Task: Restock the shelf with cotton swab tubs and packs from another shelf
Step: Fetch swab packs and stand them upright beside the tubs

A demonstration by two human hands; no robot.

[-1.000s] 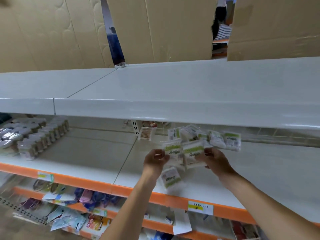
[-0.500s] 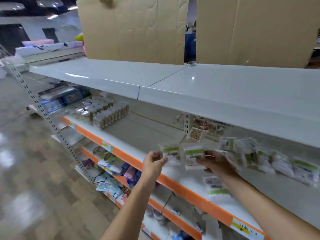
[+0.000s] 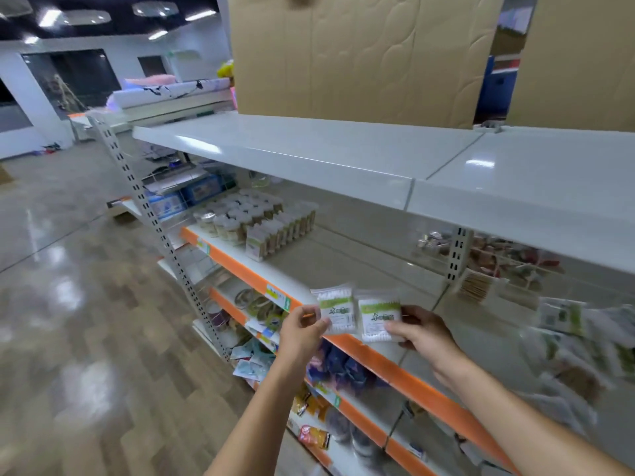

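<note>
While blurred, the packs (image 3: 359,314) show green labels with unreadable writing.

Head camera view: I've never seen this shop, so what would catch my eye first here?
Front and centre, the left hand and right hand each pinch a green-labelled cotton swab pack above the orange-edged shelf. Further left on that shelf stands a tidy block of cotton swab tubs. Loose packs lie blurred at the right, under the bare white top shelf.
</note>
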